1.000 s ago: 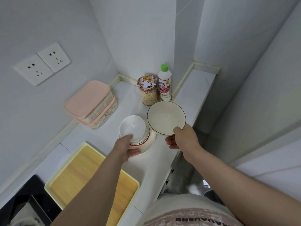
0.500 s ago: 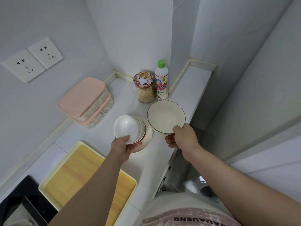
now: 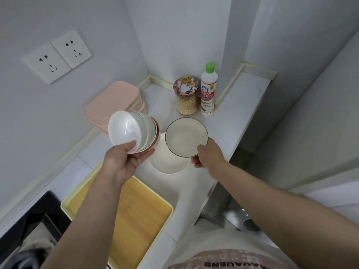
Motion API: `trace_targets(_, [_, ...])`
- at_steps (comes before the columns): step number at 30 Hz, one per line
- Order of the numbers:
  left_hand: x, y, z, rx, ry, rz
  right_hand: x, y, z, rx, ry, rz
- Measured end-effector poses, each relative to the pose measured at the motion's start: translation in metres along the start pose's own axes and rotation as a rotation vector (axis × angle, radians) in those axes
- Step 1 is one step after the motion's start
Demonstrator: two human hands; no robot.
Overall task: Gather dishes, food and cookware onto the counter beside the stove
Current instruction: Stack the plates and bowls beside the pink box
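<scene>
Bowls and plates are in both hands, not yet set down. At far left the black stove (image 3: 33, 216) edges into view. Just beside it on the counter (image 3: 233, 117) lies a cream-rimmed tray (image 3: 139, 214) with a wood-coloured base. Behind the tray, against the wall, stand two stacked pink-lidded containers (image 3: 112, 98).

In front of them the left hand (image 3: 120, 164) grips a nested stack of bowls (image 3: 132, 131), thumb over the inner rim and fingers under the outermost, red-edged bowl. The stack is tilted steeply and held clear of the counter. Below and to the right, a cream plate (image 3: 167, 164) rests on the counter.

Above its far edge the right hand (image 3: 208, 155) pinches a dark-rimmed dish (image 3: 186, 136) by its near rim, thumb on top. Whether the dish's far side touches anything cannot be told.

In the corner a jar (image 3: 186, 98) of grain and a green-capped bottle (image 3: 208, 90) stand just beside each other.

As I judge it, the gathering is partway. Food and containers are on the counter, the held dishes need placing, and no cookware shows.
</scene>
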State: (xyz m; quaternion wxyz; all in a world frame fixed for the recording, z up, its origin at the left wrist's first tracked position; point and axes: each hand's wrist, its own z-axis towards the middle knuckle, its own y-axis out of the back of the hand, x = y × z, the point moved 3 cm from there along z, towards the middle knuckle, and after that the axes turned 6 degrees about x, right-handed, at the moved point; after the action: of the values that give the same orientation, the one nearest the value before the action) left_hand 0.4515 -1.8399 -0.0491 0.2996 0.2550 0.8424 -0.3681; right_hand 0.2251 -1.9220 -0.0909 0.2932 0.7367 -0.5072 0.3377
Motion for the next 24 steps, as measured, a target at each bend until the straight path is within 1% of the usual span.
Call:
trace_targets(3, [-0.009,-0.004,-0.01,0.026,0.0,0.005,-0.004,-0.025,0.014,0.066,-0.025,-0.032])
trace_targets(5, [-0.008,-0.005,-0.01,0.033,0.016,-0.004,-0.008,-0.04,0.022,0.108,-0.067,0.028])
trace_targets(7, [-0.005,-0.006,-0.007,0.031,0.034,0.007,-0.012,-0.05,0.028,0.126,-0.116,0.062])
trace_targets(10, [0.002,-0.007,-0.003,0.017,0.066,0.028,-0.017,-0.058,0.034,0.129,-0.158,0.04])
trace_targets(22, [0.034,-0.008,0.018,-0.008,0.178,0.076,-0.025,-0.054,0.04,0.131,-0.147,-0.192])
trace_targets(24, [0.038,-0.008,0.019,-0.013,0.187,0.086,-0.023,-0.047,0.038,0.131,-0.109,-0.288])
